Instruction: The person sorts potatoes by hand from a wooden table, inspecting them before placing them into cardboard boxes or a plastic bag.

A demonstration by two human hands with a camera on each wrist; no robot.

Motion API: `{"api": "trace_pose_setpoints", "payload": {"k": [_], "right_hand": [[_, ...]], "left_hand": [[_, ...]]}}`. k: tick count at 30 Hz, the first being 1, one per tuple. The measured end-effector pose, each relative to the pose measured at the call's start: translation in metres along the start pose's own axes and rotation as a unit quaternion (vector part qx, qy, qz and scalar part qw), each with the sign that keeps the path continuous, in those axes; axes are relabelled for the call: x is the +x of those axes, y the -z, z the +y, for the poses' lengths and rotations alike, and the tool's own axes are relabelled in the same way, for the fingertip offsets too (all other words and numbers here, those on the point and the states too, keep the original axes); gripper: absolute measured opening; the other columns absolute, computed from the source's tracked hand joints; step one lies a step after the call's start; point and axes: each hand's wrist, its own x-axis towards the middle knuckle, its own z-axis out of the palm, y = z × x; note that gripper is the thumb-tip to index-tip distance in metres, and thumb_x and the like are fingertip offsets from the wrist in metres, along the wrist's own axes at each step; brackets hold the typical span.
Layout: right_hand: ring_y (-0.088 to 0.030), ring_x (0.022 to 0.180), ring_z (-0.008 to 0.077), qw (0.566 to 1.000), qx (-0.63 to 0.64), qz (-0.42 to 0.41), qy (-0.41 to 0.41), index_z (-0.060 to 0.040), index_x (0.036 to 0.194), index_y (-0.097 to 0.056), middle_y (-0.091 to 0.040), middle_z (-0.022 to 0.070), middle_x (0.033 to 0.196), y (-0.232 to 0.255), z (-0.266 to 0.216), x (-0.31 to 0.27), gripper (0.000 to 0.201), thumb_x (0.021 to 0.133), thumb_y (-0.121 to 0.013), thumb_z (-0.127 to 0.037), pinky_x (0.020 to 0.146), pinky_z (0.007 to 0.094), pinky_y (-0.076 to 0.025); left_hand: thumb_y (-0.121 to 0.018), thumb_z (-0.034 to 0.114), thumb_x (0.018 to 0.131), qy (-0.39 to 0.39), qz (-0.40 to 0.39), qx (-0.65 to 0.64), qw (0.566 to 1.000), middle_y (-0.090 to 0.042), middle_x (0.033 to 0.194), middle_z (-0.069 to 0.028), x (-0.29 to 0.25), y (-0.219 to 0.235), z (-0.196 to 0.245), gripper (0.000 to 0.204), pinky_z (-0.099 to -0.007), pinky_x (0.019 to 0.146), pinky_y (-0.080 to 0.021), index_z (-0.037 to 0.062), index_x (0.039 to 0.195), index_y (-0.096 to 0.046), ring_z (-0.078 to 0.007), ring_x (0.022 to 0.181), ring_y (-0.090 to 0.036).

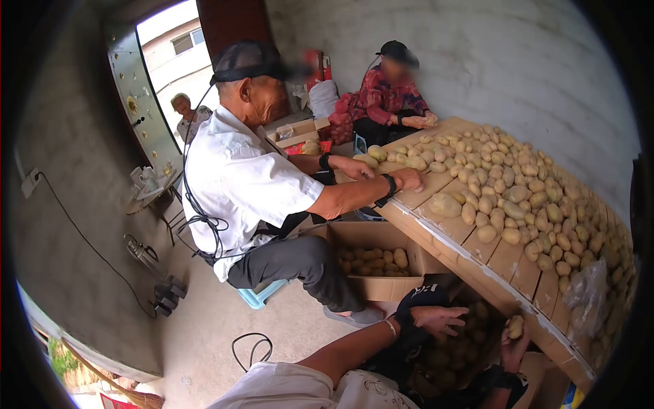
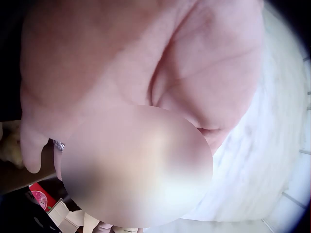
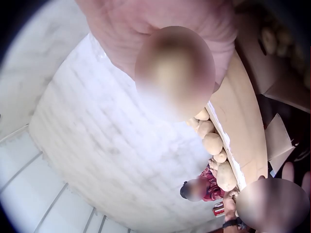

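Pinching a potato in the right hand beside the near edge of the bench, likely exposing its skin to view; spreading the fingers of the left hand above lower potatoes

You face a plain grey wall, with a pale concrete floor beneath you and daylight coming through the open doorway
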Motion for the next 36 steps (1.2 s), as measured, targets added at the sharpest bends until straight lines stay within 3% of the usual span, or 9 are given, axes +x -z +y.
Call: {"api": "trace_pose_setpoints", "payload": {"k": [2, 8, 13, 15, 20, 30, 34, 35, 36], "right_hand": [[-0.061, 0.084, 0.0183, 1.000, 0.002, 0.003, -0.007, -0.0077, 0.110, -0.053, -0.060, 0.0048, 0.100, -0.006, 0.002, -0.001, 0.029, 0.088, -0.057, -0.027, 0.061, 0.0238, -0.051], [-0.059, 0.086, 0.0163, 0.997, -0.065, 0.004, 0.029, -0.0141, 0.114, -0.052, -0.057, 0.0019, 0.101, -0.019, 0.005, -0.011, 0.029, 0.088, -0.057, -0.026, 0.063, 0.0248, -0.048], [-0.055, 0.094, 0.0186, 0.966, -0.253, -0.054, -0.020, -0.0089, 0.118, -0.049, -0.051, 0.0053, 0.111, -0.017, 0.010, -0.005, 0.035, 0.090, -0.052, -0.029, 0.065, 0.0338, -0.050], [-0.053, 0.098, 0.0187, 0.922, -0.384, 0.009, 0.049, -0.0074, 0.119, -0.051, -0.050, 0.0062, 0.112, -0.022, 0.017, -0.001, 0.039, 0.088, -0.053, -0.030, 0.069, 0.0362, -0.050], [-0.055, 0.104, 0.0227, 0.986, -0.091, 0.008, 0.137, -0.0029, 0.116, -0.049, -0.056, 0.0092, 0.109, -0.014, -0.005, -0.006, 0.030, 0.089, -0.055, -0.014, 0.085, 0.0369, -0.048], [-0.060, 0.088, 0.0164, 0.971, -0.010, 0.122, 0.204, -0.0073, 0.105, -0.054, -0.062, 0.0080, 0.104, -0.006, -0.050, -0.016, 0.019, 0.093, -0.049, -0.021, 0.071, 0.0275, -0.047], [-0.061, 0.084, 0.0135, 0.963, -0.018, 0.137, 0.232, -0.0097, 0.104, -0.055, -0.063, 0.0061, 0.099, -0.004, -0.049, -0.019, 0.017, 0.090, -0.057, -0.019, 0.062, 0.0220, -0.048], [-0.057, 0.077, 0.0098, 0.964, -0.013, 0.129, 0.233, -0.0109, 0.096, -0.054, -0.061, 0.0036, 0.089, -0.008, -0.048, -0.021, 0.010, 0.090, -0.056, -0.019, 0.058, 0.0206, -0.045], [-0.048, 0.066, 0.0074, 0.972, 0.014, -0.023, 0.234, -0.0113, 0.083, -0.049, -0.052, -0.0003, 0.075, 0.009, -0.048, -0.011, 0.011, 0.091, -0.052, -0.018, 0.053, 0.0200, -0.038]], "left_hand": [[-0.048, 0.047, 0.090, -0.012, -0.117, -0.018, 0.993, -0.010, 0.150, -0.0129, -0.002, 0.011, 0.001, 0.071, -0.0525, 0.106, -0.018, 0.0251, 0.145, -0.010, -0.0336, 0.135, -0.019], [-0.048, 0.045, 0.091, -0.008, -0.113, 0.014, 0.993, -0.014, 0.149, -0.0128, 0.000, 0.018, -0.001, 0.067, -0.0514, 0.105, -0.021, 0.0247, 0.144, -0.013, -0.0332, 0.134, -0.021], [-0.049, 0.042, 0.091, -0.011, -0.112, 0.019, 0.994, -0.017, 0.148, -0.0120, -0.002, 0.019, 0.005, 0.065, -0.0492, 0.105, -0.022, 0.0240, 0.144, -0.016, -0.0320, 0.133, -0.023], [-0.050, 0.038, 0.091, -0.021, -0.099, 0.005, 0.995, -0.023, 0.146, -0.0111, -0.006, 0.008, 0.004, 0.061, -0.0452, 0.103, -0.027, 0.0230, 0.143, -0.020, -0.0289, 0.132, -0.028], [-0.050, 0.038, 0.091, -0.024, -0.050, 0.011, 0.998, -0.032, 0.142, -0.0117, -0.018, 0.001, 0.024, 0.061, -0.0433, 0.101, -0.030, 0.0172, 0.142, -0.023, -0.0276, 0.128, -0.035], [-0.049, 0.040, 0.090, -0.051, -0.018, -0.009, 0.998, -0.031, 0.143, -0.0147, -0.031, 0.013, 0.032, 0.063, -0.0416, 0.098, -0.036, 0.0179, 0.142, -0.022, -0.0296, 0.126, -0.038], [-0.052, 0.040, 0.088, -0.054, -0.020, -0.014, 0.998, -0.031, 0.143, -0.0142, -0.035, 0.012, 0.033, 0.060, -0.0466, 0.102, -0.029, 0.0197, 0.140, -0.028, -0.0327, 0.129, -0.034], [-0.053, 0.041, 0.088, -0.048, -0.041, -0.038, 0.997, -0.030, 0.143, -0.0141, -0.032, 0.023, 0.029, 0.061, -0.0477, 0.103, -0.029, 0.0193, 0.139, -0.029, -0.0326, 0.130, -0.033], [-0.053, 0.043, 0.088, -0.056, -0.107, -0.051, 0.991, -0.029, 0.144, -0.0140, -0.027, 0.032, 0.024, 0.064, -0.0481, 0.103, -0.028, 0.0193, 0.141, -0.026, -0.0318, 0.131, -0.031]]}}
